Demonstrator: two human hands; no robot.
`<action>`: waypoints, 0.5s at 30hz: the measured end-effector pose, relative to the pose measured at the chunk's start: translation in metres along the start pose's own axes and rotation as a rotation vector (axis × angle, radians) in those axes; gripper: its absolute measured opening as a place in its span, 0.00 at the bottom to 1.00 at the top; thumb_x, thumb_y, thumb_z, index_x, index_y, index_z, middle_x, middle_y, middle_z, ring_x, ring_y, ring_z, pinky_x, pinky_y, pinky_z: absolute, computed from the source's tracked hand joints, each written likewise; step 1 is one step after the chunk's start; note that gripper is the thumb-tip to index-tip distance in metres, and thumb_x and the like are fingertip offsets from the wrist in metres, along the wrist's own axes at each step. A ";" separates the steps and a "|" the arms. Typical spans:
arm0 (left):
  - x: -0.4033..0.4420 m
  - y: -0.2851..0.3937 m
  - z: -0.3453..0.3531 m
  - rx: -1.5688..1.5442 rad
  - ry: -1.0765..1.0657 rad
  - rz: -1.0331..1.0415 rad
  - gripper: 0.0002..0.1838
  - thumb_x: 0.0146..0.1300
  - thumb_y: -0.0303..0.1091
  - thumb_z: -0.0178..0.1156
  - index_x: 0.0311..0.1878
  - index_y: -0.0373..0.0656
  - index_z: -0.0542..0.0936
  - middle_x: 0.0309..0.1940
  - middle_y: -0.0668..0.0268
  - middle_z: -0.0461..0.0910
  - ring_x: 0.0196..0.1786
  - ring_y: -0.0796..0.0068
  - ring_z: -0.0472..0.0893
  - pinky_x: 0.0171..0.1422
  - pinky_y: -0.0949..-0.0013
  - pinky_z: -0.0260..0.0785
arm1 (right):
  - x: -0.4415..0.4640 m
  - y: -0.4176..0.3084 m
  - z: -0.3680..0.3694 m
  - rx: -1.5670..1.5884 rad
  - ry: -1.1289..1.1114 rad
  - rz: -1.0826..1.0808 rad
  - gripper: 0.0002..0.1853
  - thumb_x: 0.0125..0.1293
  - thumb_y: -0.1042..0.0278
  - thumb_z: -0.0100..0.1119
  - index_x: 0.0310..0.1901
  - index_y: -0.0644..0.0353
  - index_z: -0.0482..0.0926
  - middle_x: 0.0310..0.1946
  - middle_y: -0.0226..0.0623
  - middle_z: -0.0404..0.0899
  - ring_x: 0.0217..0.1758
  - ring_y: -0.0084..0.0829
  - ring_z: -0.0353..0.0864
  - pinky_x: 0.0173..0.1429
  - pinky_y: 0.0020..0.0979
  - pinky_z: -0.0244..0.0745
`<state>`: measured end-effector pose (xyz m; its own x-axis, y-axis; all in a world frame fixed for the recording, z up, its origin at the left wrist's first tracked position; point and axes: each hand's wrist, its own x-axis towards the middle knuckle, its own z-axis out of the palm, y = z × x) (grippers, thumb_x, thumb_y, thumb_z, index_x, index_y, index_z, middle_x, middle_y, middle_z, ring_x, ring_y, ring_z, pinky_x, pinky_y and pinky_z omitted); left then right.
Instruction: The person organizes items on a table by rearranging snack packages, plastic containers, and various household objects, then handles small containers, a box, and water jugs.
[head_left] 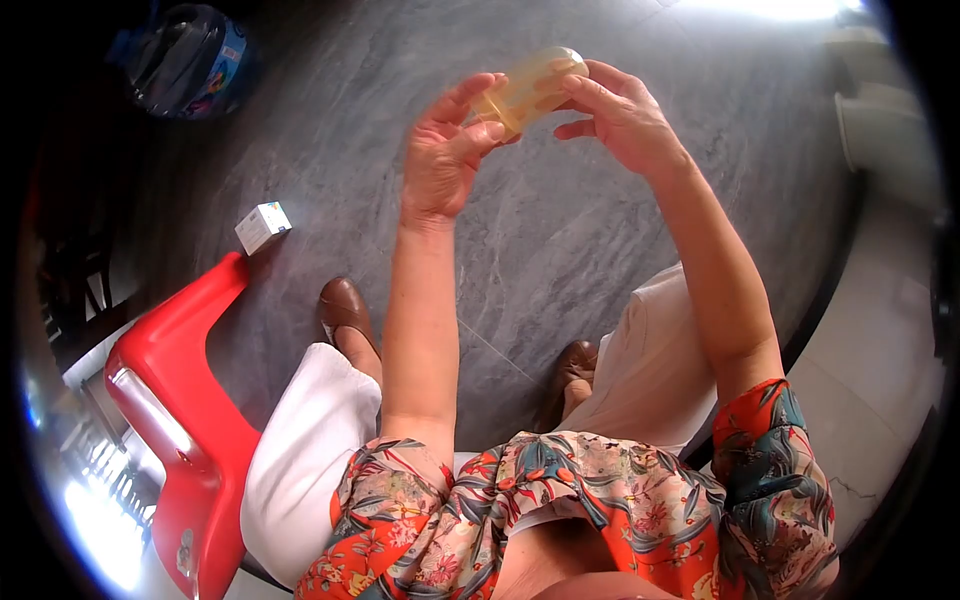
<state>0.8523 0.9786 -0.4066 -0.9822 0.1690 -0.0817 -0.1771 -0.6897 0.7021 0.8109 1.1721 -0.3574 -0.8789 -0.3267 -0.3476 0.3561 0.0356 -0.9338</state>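
An amber, see-through plastic bottle (535, 88) with a rounded end is held up in front of me, tilted with that end toward the upper right. Around its lower-left end curl the fingers and thumb of my left hand (450, 145). At the rounded end, my right hand (628, 115) pinches the bottle between thumb and index finger, its other fingers apart. Parts of the bottle are covered by my fingers, and I cannot make out what, if anything, is inside.
Below lies a grey marbled floor (530, 250). A red plastic stool (185, 400) stands to the left, with a small white box (263, 228) near its upper end. A large clear water bottle (190, 62) is at the upper left. A pale container (880, 125) stands at the right.
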 end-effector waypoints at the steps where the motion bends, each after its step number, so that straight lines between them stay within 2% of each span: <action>1: 0.000 -0.002 -0.001 -0.005 -0.010 0.011 0.23 0.48 0.21 0.59 0.51 0.44 0.75 0.51 0.61 0.74 0.52 0.68 0.75 0.51 0.60 0.74 | -0.001 -0.001 -0.001 -0.011 0.018 0.008 0.24 0.60 0.54 0.57 0.52 0.63 0.71 0.43 0.37 0.76 0.46 0.30 0.77 0.39 0.31 0.78; 5: 0.001 -0.006 -0.006 -0.073 -0.082 -0.012 0.24 0.47 0.21 0.60 0.52 0.43 0.74 0.51 0.63 0.74 0.53 0.69 0.74 0.53 0.63 0.72 | -0.004 -0.012 0.011 -0.047 0.089 0.082 0.23 0.61 0.58 0.57 0.55 0.62 0.69 0.44 0.36 0.76 0.48 0.30 0.76 0.39 0.31 0.78; 7: 0.003 -0.006 -0.013 0.081 -0.113 -0.038 0.25 0.47 0.22 0.61 0.53 0.42 0.73 0.51 0.64 0.74 0.53 0.69 0.73 0.55 0.66 0.69 | -0.003 -0.008 0.007 -0.017 -0.009 0.061 0.24 0.61 0.59 0.57 0.56 0.60 0.67 0.45 0.36 0.76 0.48 0.30 0.76 0.38 0.30 0.78; 10: -0.003 0.009 -0.023 0.255 -0.046 -0.019 0.26 0.45 0.27 0.64 0.52 0.43 0.75 0.52 0.63 0.73 0.54 0.68 0.72 0.57 0.65 0.66 | -0.001 -0.001 0.010 -0.117 0.032 0.064 0.25 0.60 0.58 0.59 0.56 0.59 0.68 0.45 0.37 0.76 0.48 0.30 0.77 0.37 0.30 0.79; 12: -0.004 0.030 -0.059 0.843 0.284 0.163 0.25 0.41 0.35 0.67 0.48 0.45 0.77 0.49 0.62 0.74 0.52 0.65 0.72 0.57 0.62 0.65 | 0.001 -0.001 0.012 -0.144 0.058 0.087 0.25 0.59 0.57 0.60 0.56 0.58 0.68 0.44 0.37 0.76 0.47 0.30 0.77 0.37 0.30 0.79; 14: -0.012 0.051 -0.127 1.399 0.788 0.348 0.26 0.37 0.41 0.69 0.44 0.46 0.79 0.44 0.60 0.75 0.50 0.60 0.73 0.57 0.58 0.64 | 0.000 -0.001 0.013 -0.167 0.076 0.106 0.26 0.58 0.57 0.61 0.56 0.58 0.69 0.43 0.36 0.76 0.47 0.30 0.77 0.36 0.29 0.79; 15: -0.023 0.072 -0.159 1.560 0.932 0.241 0.26 0.37 0.38 0.67 0.44 0.43 0.77 0.53 0.52 0.69 0.58 0.55 0.66 0.60 0.55 0.59 | 0.000 0.000 0.014 -0.178 0.072 0.113 0.26 0.58 0.56 0.61 0.55 0.58 0.69 0.43 0.36 0.77 0.47 0.29 0.77 0.36 0.29 0.79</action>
<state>0.8520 0.8131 -0.4671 -0.7817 -0.5999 0.1705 -0.3662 0.6628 0.6531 0.8154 1.1588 -0.3561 -0.8591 -0.2427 -0.4505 0.3981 0.2360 -0.8864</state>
